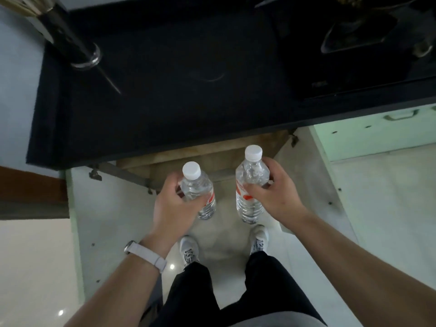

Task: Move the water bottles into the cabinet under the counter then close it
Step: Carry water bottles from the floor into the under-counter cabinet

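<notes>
**Both bottles in hand before the open cabinet**

Nearest the camera, the person's black trousers (212, 296) fill the bottom of the view, and below them two white sneakers (188, 247) stand on the pale tiled floor (35, 267), toes toward the counter. Both forearms reach forward; a white watch band (147, 254) circles the left wrist.

The left hand (171, 206) is wrapped around a clear water bottle (199, 190) with a white cap and a red-and-white label, fingers closed on its upper body. The right hand (274, 193) is clamped the same way around a second water bottle (251, 185) of the same kind. The two bottles are held roughly upright, side by side and apart, in the air above the floor just in front of the cabinet opening.

On either side of the hands, two pale green cabinet doors stand swung open: the left door (113, 220) and the right door (313, 185), each with small hinge hardware near the frame. Between them the cabinet interior (179, 159) shows brownish wood, mostly hidden by the overhanging edge of the black countertop (165, 90).

On the counter, a dark cylindrical holder (70, 43) stands at the far left, and a black cooktop (354, 55) with a dark pan on it lies at the far right. Right of the open door, a closed green cabinet front (377, 135) carries a metal handle.
</notes>
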{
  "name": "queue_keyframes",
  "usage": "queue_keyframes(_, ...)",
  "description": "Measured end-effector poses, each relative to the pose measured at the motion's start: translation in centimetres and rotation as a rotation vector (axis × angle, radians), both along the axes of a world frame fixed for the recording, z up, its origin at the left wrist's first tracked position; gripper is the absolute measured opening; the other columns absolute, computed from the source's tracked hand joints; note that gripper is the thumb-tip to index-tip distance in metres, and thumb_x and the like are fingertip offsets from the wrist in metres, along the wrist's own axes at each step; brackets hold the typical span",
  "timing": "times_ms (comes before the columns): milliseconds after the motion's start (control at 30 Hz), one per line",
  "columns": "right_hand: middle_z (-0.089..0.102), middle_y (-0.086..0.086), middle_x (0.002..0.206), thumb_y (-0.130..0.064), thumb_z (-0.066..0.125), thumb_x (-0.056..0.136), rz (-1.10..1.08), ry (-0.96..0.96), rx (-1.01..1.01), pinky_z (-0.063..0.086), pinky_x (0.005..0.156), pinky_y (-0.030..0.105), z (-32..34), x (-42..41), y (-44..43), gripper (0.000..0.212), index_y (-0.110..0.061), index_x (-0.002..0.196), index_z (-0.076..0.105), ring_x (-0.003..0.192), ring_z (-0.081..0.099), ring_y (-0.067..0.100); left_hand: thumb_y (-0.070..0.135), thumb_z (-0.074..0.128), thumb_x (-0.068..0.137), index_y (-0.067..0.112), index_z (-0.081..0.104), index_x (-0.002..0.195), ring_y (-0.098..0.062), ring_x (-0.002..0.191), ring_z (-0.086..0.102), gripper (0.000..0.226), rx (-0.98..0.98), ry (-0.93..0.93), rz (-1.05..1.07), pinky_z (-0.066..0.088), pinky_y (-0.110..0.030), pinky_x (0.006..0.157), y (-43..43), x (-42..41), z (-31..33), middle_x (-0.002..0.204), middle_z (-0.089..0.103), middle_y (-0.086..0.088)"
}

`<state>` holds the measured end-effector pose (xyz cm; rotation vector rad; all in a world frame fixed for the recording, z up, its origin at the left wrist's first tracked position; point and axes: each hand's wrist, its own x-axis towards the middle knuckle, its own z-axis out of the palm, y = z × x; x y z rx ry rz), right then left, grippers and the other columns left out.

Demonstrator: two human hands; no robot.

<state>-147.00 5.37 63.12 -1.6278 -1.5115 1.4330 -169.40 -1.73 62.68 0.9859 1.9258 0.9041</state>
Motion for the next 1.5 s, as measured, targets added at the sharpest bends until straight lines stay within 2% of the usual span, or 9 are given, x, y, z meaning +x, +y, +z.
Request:
queue_keyframes(100, 0.064, -0.030, 0.099, -0.049, 0.075, 0.065, -0.060, -0.033, -0.009, 0.051, 0.074, 0.023, -1.7, -2.0, -0.3, 0.057, -0.046, 0.118, 0.053, 0.089, 0.063, -0.007, 0.056, 0.085, 0.055, 0.046, 0.056, 0.111, -0.002, 0.102, 0.067, 0.064, -0.023, -0.078, -0.058, 0.056, -0.042, 0.091, 0.8, -2.0, -2.6, 0.107, 0.069, 0.023)
queue_keyframes(267, 0.065, -0.030, 0.098, -0.046, 0.074, 0.066, -0.150, -0.036, 0.014, 0.052, 0.073, 0.023, -4.6, -4.6, -0.7, 0.050, -0.055, 0.110, 0.053, 0.088, 0.064, -0.005, 0.057, 0.086, 0.054, 0.058, 0.055, 0.105, 0.012, 0.097, 0.063, 0.060, -0.045, -0.100, -0.118, 0.054, -0.029, 0.086, 2.0, -4.8, -7.0, 0.107, 0.065, 0.035)
queue_keyframes(433, 0.067, -0.026, 0.096, -0.045, 0.072, 0.062, -0.176, 0.024, 0.043, 0.052, 0.068, 0.017, -9.7, -6.2, -0.2, 0.050, -0.047, 0.110, 0.057, 0.086, 0.067, -0.001, 0.051, 0.091, 0.055, 0.048, 0.057, 0.116, 0.004, 0.102, 0.066, 0.070, -0.038, -0.129, -0.101, 0.054, -0.030, 0.088, 2.9, -7.2, -12.5, 0.112, 0.069, 0.026)
queue_keyframes(600, 0.067, -0.028, 0.097, -0.037, 0.075, 0.067, -0.135, 0.105, 0.107, 0.049, 0.064, 0.007, -17.0, -7.8, 1.2, 0.049, -0.045, 0.112, 0.056, 0.089, 0.066, -0.004, 0.048, 0.091, 0.054, 0.070, 0.053, 0.098, 0.012, 0.100, 0.062, 0.062, 0.035, -0.084, -0.064, 0.051, -0.022, 0.084, 3.8, -8.4, -19.3, 0.107, 0.064, 0.040)
queue_keyframes(767, 0.070, -0.019, 0.101, -0.040, 0.076, 0.065, -0.117, 0.202, 0.211, 0.053, 0.071, 0.014, -24.7, -9.2, 3.6, 0.048, -0.041, 0.111, 0.060, 0.094, 0.069, 0.004, 0.043, 0.092, 0.061, 0.059, 0.056, 0.107, -0.002, 0.107, 0.065, 0.061, 0.149, -0.074, -0.033, 0.054, -0.036, 0.093, 5.3, -10.3, -26.9, 0.111, 0.067, 0.031)
queue_keyframes(933, 0.070, -0.014, 0.106, -0.024, 0.078, 0.077, -0.074, 0.265, 0.321, 0.056, 0.074, 0.018, -30.9, -9.9, 6.1, 0.046, -0.031, 0.119, 0.060, 0.097, 0.070, 0.008, 0.044, 0.088, 0.061, 0.050, 0.064, 0.115, -0.002, 0.102, 0.069, 0.059, 0.334, -0.095, -0.039, 0.056, -0.028, 0.080, 7.1, -12.5, -31.9, 0.112, 0.072, 0.021)
queue_keyframes(1067, 0.070, -0.016, 0.104, -0.022, 0.074, 0.082, -0.029, 0.298, 0.394, 0.056, 0.074, 0.018, -32.6, -10.7, 7.9, 0.038, -0.033, 0.116, 0.059, 0.097, 0.069, 0.006, 0.042, 0.086, 0.064, 0.054, 0.067, 0.106, -0.004, 0.099, 0.071, 0.048, 0.481, -0.103, -0.036, 0.055, -0.014, 0.073, 8.4, -13.5, -33.3, 0.110, 0.074, 0.017)
queue_keyframes(1267, 0.070, -0.017, 0.102, -0.027, 0.071, 0.082, -0.017, 0.351, 0.490, 0.054, 0.069, 0.014, -30.9, -12.3, 10.5, 0.033, -0.034, 0.112, 0.058, 0.095, 0.070, 0.006, 0.032, 0.086, 0.073, 0.046, 0.069, 0.111, -0.011, 0.104, 0.071, 0.044, 0.649, -0.110, -0.058, 0.057, -0.021, 0.078, 11.4, -14.7, -31.3, 0.113, 0.074, 0.010)
queue_keyframes(1500, 0.070, -0.022, 0.099, -0.033, 0.073, 0.083, -0.050, 0.361, 0.501, 0.054, 0.064, 0.013, -29.1, -14.3, 15.0, 0.031, -0.038, 0.109, 0.057, 0.090, 0.070, 0.002, 0.032, 0.085, 0.074, 0.034, 0.064, 0.124, -0.002, 0.102, 0.070, 0.055, 0.663, -0.125, -0.035, 0.057, -0.016, 0.075, 15.3, -14.8, -29.1, 0.111, 0.073, 0.019)
